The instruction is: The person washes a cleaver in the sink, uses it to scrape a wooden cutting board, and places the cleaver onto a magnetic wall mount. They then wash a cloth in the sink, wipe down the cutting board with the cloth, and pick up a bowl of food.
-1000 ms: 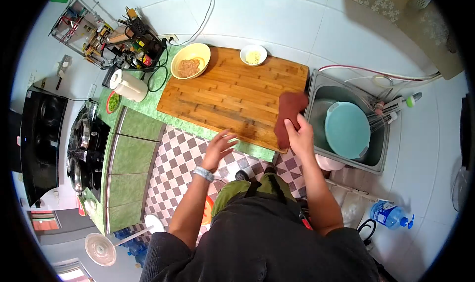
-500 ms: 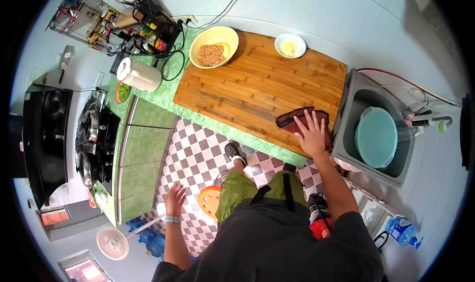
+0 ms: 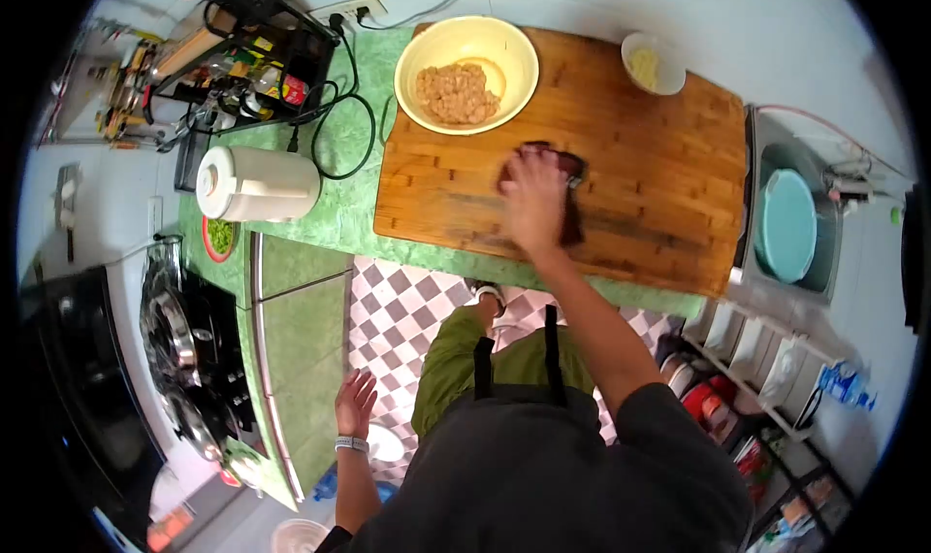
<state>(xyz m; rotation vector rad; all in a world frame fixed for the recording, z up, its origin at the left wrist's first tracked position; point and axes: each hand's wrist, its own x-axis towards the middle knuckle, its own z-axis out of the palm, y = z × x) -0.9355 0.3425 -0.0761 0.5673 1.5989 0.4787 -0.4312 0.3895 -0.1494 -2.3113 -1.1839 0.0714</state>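
My right hand [image 3: 535, 204] is over a dark brown-red cloth [image 3: 570, 213] on the wooden cutting board [image 3: 640, 175], its fingers bent onto the cloth and a little blurred by motion. Left of that hand and farther back, a yellow bowl [image 3: 524, 68] of minced meat [image 3: 458, 94] stands on the board. A small white bowl [image 3: 669, 80] with chopped pale pieces is at the board's back right. Away from the counter, my left hand [image 3: 356, 401] hangs low over the floor, fingers loosely stretched and nothing in them.
A cream electric kettle [image 3: 262, 184], a red-rimmed bowl of chopped greens [image 3: 221, 238] and a black rack of bottles [image 3: 257, 78] line the left counter. Beyond is a stove with pans [image 3: 175, 335]. At right, a teal basin [image 3: 787, 225] sits in the sink [image 3: 824, 281].
My right hand has slid the cloth from the board's front right corner leftward and back to its middle. The view has shifted nearer the board. My left hand still hangs low.
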